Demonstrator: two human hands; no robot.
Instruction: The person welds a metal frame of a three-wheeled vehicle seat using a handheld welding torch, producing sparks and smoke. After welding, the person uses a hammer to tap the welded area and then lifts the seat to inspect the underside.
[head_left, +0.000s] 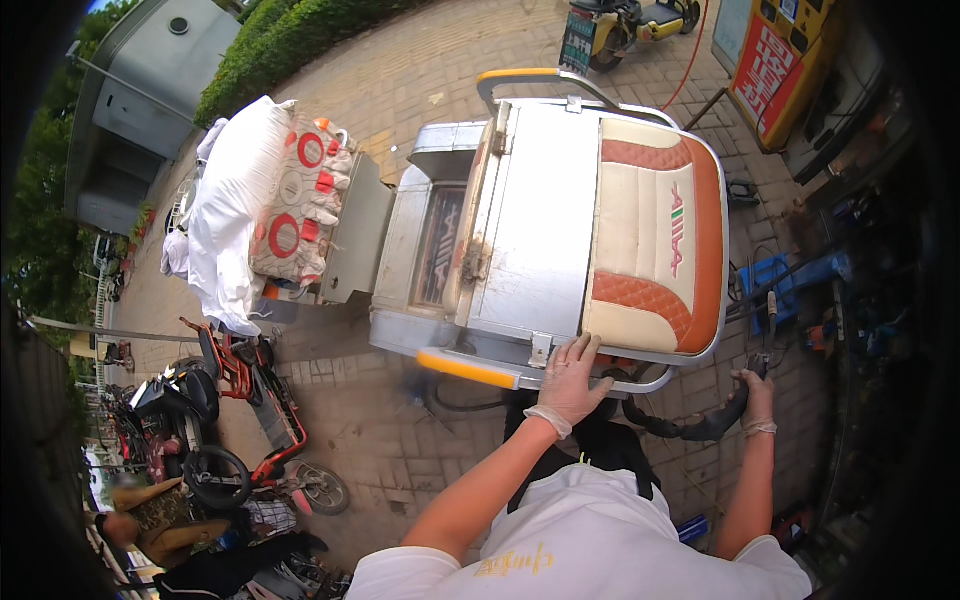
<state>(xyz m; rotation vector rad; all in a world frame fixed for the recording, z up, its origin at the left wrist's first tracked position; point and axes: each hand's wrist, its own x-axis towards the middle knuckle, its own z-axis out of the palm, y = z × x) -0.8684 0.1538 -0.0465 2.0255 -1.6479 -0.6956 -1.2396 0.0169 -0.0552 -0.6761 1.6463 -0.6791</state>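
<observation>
In front of me stands a vehicle with a silver metal lid (540, 220) and a padded seat (650, 240) in cream and orange-brown. My left hand (568, 388), in a thin clear glove, lies on its near edge beside a small latch (540, 350), fingers stretched and thumb apart. Lower right, my right hand (760, 402), also gloved, is closed around the upper end of a black, flexible wrapped length (700, 428). This piece curves from beneath the seat's near edge up to the hand. A metal tip shows above my fingers; its kind is unclear.
Yellow-capped rails (465, 370) flank the vehicle. To its left, a white cover (240, 200) drapes another vehicle. A red frame scooter (270, 410) and a seated person (165, 520) are lower left. A yellow-and-red cabinet (775, 75) stands upper right; tools and a blue item (768, 285) lie right.
</observation>
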